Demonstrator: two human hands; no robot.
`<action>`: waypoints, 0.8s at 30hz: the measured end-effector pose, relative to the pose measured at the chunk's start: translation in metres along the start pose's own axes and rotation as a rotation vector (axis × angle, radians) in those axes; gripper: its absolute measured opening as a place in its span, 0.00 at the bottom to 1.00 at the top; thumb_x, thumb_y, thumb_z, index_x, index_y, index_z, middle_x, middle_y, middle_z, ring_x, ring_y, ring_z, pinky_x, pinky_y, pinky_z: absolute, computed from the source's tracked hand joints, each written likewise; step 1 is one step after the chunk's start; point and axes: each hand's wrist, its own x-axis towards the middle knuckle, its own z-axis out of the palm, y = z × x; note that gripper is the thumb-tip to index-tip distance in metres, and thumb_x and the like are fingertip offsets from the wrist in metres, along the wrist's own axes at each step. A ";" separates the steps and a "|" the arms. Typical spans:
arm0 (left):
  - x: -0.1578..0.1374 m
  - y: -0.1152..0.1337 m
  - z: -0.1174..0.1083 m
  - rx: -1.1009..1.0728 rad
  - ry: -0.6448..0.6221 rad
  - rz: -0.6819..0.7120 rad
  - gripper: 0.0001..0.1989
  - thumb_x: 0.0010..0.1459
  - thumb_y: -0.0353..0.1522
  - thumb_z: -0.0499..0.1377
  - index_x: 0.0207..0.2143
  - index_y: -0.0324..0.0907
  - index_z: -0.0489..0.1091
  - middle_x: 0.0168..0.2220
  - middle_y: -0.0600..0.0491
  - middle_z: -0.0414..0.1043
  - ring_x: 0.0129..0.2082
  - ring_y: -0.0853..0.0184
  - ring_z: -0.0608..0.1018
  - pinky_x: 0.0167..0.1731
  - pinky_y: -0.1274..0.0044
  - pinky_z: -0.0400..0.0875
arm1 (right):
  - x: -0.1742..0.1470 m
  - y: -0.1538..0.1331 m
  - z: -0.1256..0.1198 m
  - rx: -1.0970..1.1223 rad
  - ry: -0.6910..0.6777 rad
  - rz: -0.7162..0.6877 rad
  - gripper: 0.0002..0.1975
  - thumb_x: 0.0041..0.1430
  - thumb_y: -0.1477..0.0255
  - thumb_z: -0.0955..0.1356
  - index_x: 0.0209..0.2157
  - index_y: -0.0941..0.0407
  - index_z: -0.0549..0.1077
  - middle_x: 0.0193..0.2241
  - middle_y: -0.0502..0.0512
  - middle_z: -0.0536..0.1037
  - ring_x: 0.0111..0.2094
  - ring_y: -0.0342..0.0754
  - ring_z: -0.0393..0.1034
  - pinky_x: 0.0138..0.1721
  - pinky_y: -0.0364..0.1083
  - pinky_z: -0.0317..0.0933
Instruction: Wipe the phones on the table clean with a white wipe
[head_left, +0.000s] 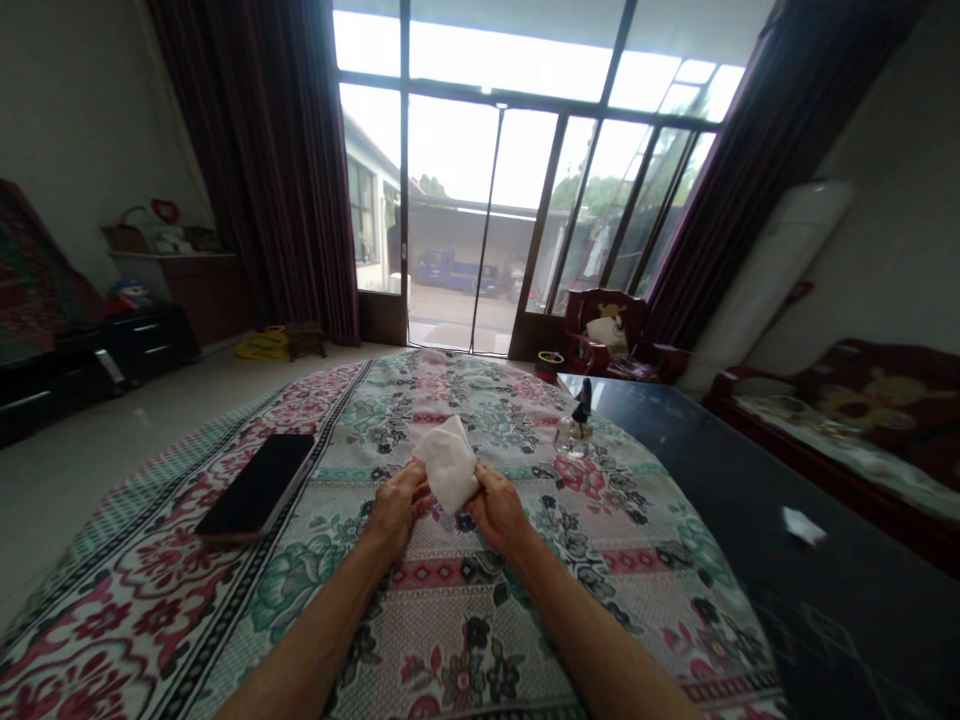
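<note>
Both forearms reach forward, converging over the patterned tablecloth [450, 630]; left hand [397, 503] and right hand [500, 507] pinch opposite edges of a white folded tissue [448, 468], fingers clamped on it, between them.

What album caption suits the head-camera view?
Left hand and right hand hold a white tissue above a floral tablecloth.

You've got two hands [394, 510] [500, 510], two white tissue-like pieces [448, 465] [802, 526], one black slab [259, 485], one clear bottle [574, 437], two dark curtains [270, 150] [780, 150], one patterned tablecloth [450, 610], one blue vehicle [457, 272].
</note>
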 end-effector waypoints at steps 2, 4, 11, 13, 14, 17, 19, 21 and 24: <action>0.000 -0.001 0.003 -0.132 -0.082 -0.075 0.09 0.61 0.31 0.57 0.39 0.34 0.73 0.36 0.44 0.78 0.31 0.65 0.80 0.29 0.77 0.76 | 0.000 -0.001 0.003 0.193 -0.063 0.137 0.15 0.55 0.59 0.62 0.32 0.56 0.72 0.30 0.58 0.78 0.31 0.51 0.72 0.27 0.45 0.66; 0.001 -0.001 0.007 -0.242 -0.073 -0.101 0.09 0.62 0.28 0.54 0.41 0.34 0.71 0.36 0.44 0.78 0.34 0.63 0.81 0.35 0.74 0.77 | -0.001 -0.001 0.003 0.323 -0.106 0.245 0.14 0.50 0.60 0.65 0.32 0.56 0.72 0.29 0.57 0.77 0.29 0.50 0.71 0.26 0.45 0.65; 0.003 -0.003 0.001 -0.049 0.012 -0.001 0.02 0.56 0.24 0.59 0.31 0.36 0.72 0.30 0.49 0.78 0.27 0.67 0.80 0.28 0.78 0.76 | 0.000 -0.007 -0.009 -0.012 0.084 0.013 0.15 0.53 0.63 0.64 0.39 0.56 0.74 0.36 0.55 0.77 0.35 0.48 0.70 0.36 0.45 0.65; 0.002 -0.005 -0.001 0.031 -0.017 0.031 0.01 0.53 0.26 0.62 0.30 0.35 0.73 0.29 0.48 0.78 0.27 0.66 0.80 0.26 0.79 0.75 | 0.001 -0.010 -0.011 -0.145 0.083 -0.081 0.13 0.54 0.64 0.64 0.37 0.56 0.75 0.39 0.56 0.77 0.39 0.49 0.70 0.40 0.46 0.65; 0.002 -0.005 -0.001 0.061 -0.035 0.043 0.03 0.52 0.27 0.63 0.30 0.35 0.74 0.29 0.47 0.78 0.27 0.65 0.80 0.26 0.79 0.74 | 0.001 -0.011 -0.012 -0.192 0.079 -0.099 0.13 0.55 0.64 0.64 0.36 0.56 0.75 0.39 0.56 0.77 0.40 0.50 0.70 0.40 0.46 0.65; 0.000 -0.007 -0.001 0.112 -0.093 0.039 0.05 0.50 0.29 0.64 0.30 0.36 0.74 0.27 0.48 0.78 0.26 0.65 0.80 0.25 0.79 0.73 | 0.002 -0.009 -0.012 -0.281 0.071 -0.100 0.13 0.56 0.64 0.64 0.36 0.56 0.75 0.37 0.56 0.77 0.39 0.50 0.71 0.37 0.45 0.66; 0.000 -0.008 -0.001 0.140 -0.123 0.030 0.05 0.50 0.30 0.64 0.28 0.36 0.74 0.25 0.49 0.78 0.23 0.66 0.78 0.24 0.79 0.73 | 0.002 -0.007 -0.012 -0.307 0.072 -0.107 0.12 0.55 0.64 0.65 0.35 0.56 0.76 0.37 0.57 0.77 0.39 0.50 0.71 0.37 0.45 0.65; 0.001 -0.009 -0.002 0.173 -0.141 0.030 0.05 0.50 0.31 0.65 0.27 0.37 0.74 0.23 0.50 0.77 0.20 0.67 0.76 0.22 0.79 0.71 | 0.001 -0.007 -0.011 -0.303 0.060 -0.105 0.11 0.54 0.64 0.66 0.33 0.56 0.76 0.38 0.57 0.78 0.39 0.50 0.71 0.36 0.45 0.65; 0.003 -0.010 -0.006 0.211 -0.188 0.021 0.06 0.49 0.32 0.65 0.26 0.38 0.75 0.22 0.51 0.76 0.19 0.69 0.74 0.22 0.80 0.70 | 0.001 -0.008 -0.011 -0.196 -0.017 0.014 0.13 0.53 0.61 0.67 0.30 0.57 0.76 0.32 0.56 0.78 0.33 0.48 0.71 0.30 0.43 0.63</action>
